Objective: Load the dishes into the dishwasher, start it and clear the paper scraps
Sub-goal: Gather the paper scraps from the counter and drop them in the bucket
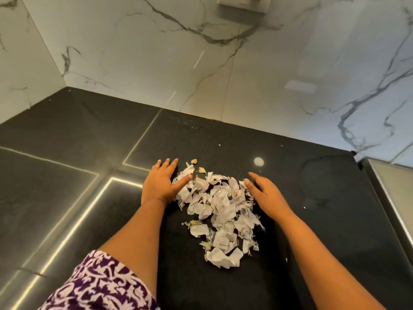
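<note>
A heap of torn white paper scraps (220, 211) lies in the middle of the black countertop (73, 130). My left hand (161, 183) rests flat on the counter against the heap's left edge, fingers straight, thumb touching the scraps. On the heap's right edge lies my right hand (264, 194), fingers straight and pointing up-left. Neither hand holds anything. Two small yellowish bits (197, 165) sit just beyond the heap. No dishes or dishwasher are in view.
A marble wall (201, 52) stands behind the counter and at the left corner. A faint round ring mark (324, 175) shows on the counter to the right. A steel edge (388, 191) runs along the far right. Tiny white specks dot the counter.
</note>
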